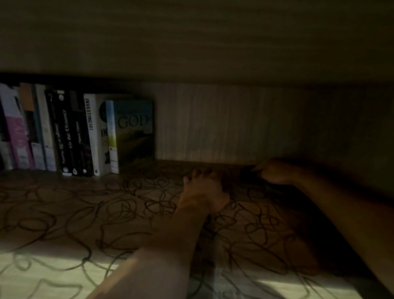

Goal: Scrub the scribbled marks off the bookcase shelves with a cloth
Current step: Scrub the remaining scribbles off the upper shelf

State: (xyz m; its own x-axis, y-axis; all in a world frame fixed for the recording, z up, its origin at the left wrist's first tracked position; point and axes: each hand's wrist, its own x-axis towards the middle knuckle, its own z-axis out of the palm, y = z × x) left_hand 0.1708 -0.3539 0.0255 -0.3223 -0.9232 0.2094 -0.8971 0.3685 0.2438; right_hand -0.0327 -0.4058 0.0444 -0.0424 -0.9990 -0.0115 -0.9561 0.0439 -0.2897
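The wooden shelf (71, 212) is covered with looping dark scribbled marks (139, 201) from front to back. My left hand (203, 190) reaches deep into the middle of the shelf and lies on the scribbled surface, its fingers bent; the dark hides whether it holds anything. At the back right my right hand (276, 170) rests against the rear wall, fingers curled round a small dark thing (248, 171) that is too dim to name. A pale crumpled cloth (226, 297) lies at the shelf's front edge beside my left forearm.
A row of upright books (73, 133) fills the back left of the shelf, ending with one titled GOD (133, 129). The shelf above (200, 42) hangs low overhead. The pale rear panel (217, 125) closes the back. Light falls only on the front strip.
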